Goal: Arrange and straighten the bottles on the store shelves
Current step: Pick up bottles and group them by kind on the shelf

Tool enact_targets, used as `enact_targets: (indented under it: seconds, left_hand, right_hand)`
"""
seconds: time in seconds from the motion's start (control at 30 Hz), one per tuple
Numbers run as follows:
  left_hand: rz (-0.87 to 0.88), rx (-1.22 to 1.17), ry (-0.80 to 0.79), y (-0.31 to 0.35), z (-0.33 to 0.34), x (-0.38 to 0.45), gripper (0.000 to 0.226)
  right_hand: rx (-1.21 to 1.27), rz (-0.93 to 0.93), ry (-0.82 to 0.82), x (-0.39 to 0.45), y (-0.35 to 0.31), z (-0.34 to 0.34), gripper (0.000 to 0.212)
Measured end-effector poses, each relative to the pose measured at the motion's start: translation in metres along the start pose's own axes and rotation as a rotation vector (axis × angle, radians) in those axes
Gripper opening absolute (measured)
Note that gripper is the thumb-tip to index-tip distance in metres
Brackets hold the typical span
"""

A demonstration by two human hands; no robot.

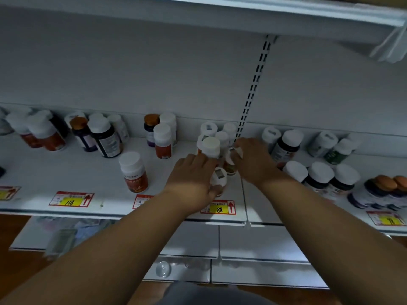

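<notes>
Two bare hands reach into a cluster of round, smooth plastic bottles with white caps on a white metal shelf (55, 172). The left hand (193, 179) grasps a white-capped bottle (218, 178) just above the yellow 88 price tag (218, 208). The right hand (255, 161) curls around another bottle (231, 161), tilted, just behind it. Left of the tag, an orange-labelled bottle (133, 171) stands alone
</notes>
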State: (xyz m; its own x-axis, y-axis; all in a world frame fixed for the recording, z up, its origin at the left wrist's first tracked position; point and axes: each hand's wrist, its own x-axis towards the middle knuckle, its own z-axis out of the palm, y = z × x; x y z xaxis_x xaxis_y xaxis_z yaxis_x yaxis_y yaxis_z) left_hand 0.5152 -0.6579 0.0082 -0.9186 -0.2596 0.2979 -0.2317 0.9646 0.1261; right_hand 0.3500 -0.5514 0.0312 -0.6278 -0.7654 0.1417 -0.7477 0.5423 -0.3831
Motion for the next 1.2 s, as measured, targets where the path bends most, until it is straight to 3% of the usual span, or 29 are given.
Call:
enact_targets:
  seconds: [0.07, 0.23, 0.4, 0.7, 0.83, 0.97, 1.2]
  left_hand:
    - [0.001, 0.046, -0.099, 0.005, -0.001, 0.011, 0.063]
    - [0.011, 0.090, -0.192, 0.010, 0.011, 0.016, 0.062]
    - [0.026, 0.107, -0.178, 0.011, 0.013, 0.017, 0.065]
    - [0.025, 0.103, -0.215, 0.010, 0.011, 0.015, 0.062]
    - [0.063, 0.072, -0.167, 0.010, 0.006, 0.011, 0.061]
    - [0.084, -0.003, 0.057, 0.032, -0.007, 0.012, 0.055]
    - [0.124, -0.162, 0.073, 0.108, -0.032, 0.037, 0.051]
  right_hand:
    - [0.056, 0.022, -0.109, 0.005, 0.001, 0.002, 0.021]
    - [0.064, 0.004, -0.060, -0.006, 0.005, 0.001, 0.024]
    - [0.097, 0.028, -0.125, -0.044, 0.004, 0.002, 0.025]
    - [0.094, 0.025, -0.074, -0.062, -0.003, 0.010, 0.031]
    - [0.023, -0.020, 0.052, -0.077, -0.008, 0.004, 0.038]
    - [0.108, 0.034, 0.246, -0.092, -0.006, -0.034, 0.033]
    - [0.207, 0.010, 0.373, -0.111, 0.020, -0.103, 0.013]
